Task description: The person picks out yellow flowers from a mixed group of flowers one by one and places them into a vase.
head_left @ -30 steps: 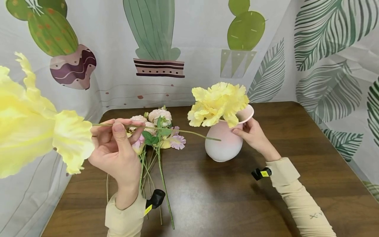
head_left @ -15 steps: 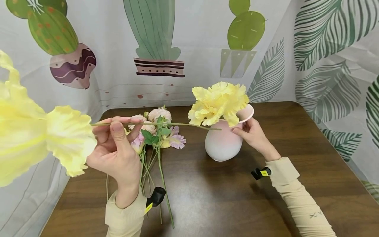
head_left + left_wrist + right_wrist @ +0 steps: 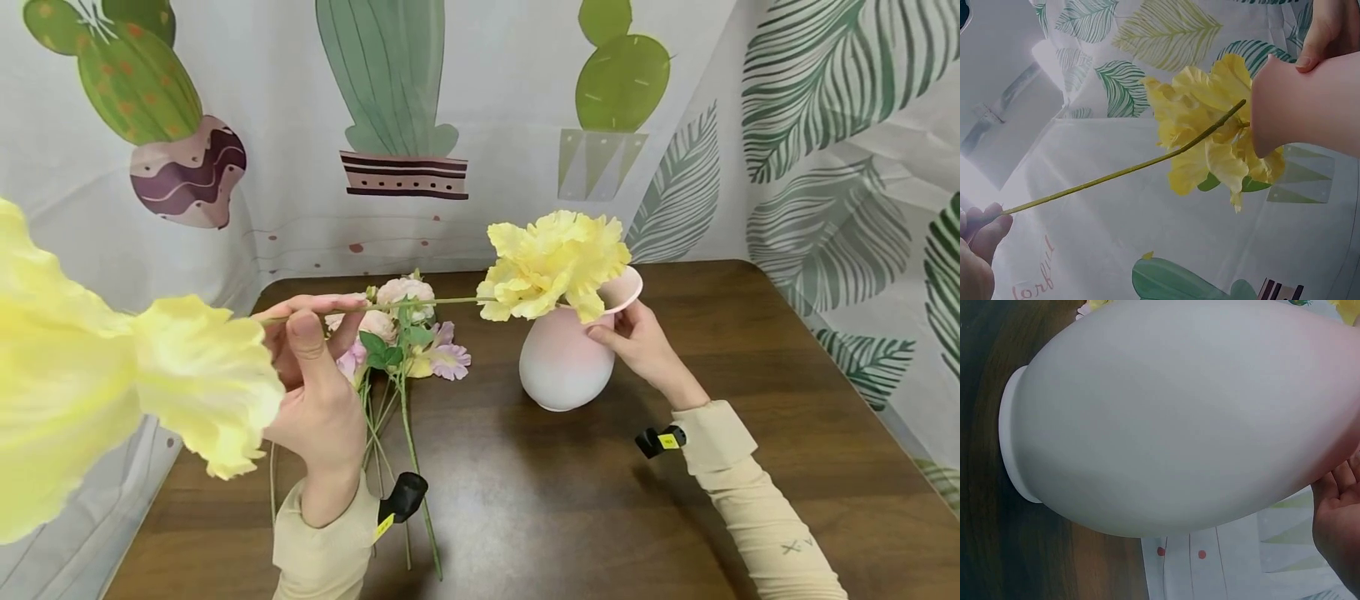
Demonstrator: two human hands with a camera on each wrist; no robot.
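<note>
My left hand [image 3: 326, 417] pinches the thin green stem [image 3: 450, 301] of a yellow artificial flower [image 3: 75, 375], whose large ruffled bloom fills the left edge of the head view. The stem reaches rightward, and its end lies in front of a second yellow flower [image 3: 551, 262] in the left wrist view. That second flower leans from the mouth of a pink-and-white vase [image 3: 566, 367], standing upright on the table. With my right hand [image 3: 645, 346] I hold the vase by its neck, thumb on the near side. In the right wrist view the vase body [image 3: 1179, 419] hides most of those fingers.
Several artificial flowers, pale pink blooms [image 3: 405, 292] and a lilac-and-yellow one [image 3: 448, 360], lie on the brown table [image 3: 540, 508] left of the vase. Their stems point toward me. A curtain [image 3: 510, 108] printed with cacti and leaves hangs behind.
The held stem's free end has risen from in front of the vase body to the level of the second yellow bloom. My left hand has shifted slightly right; the vase and right hand stay put.
</note>
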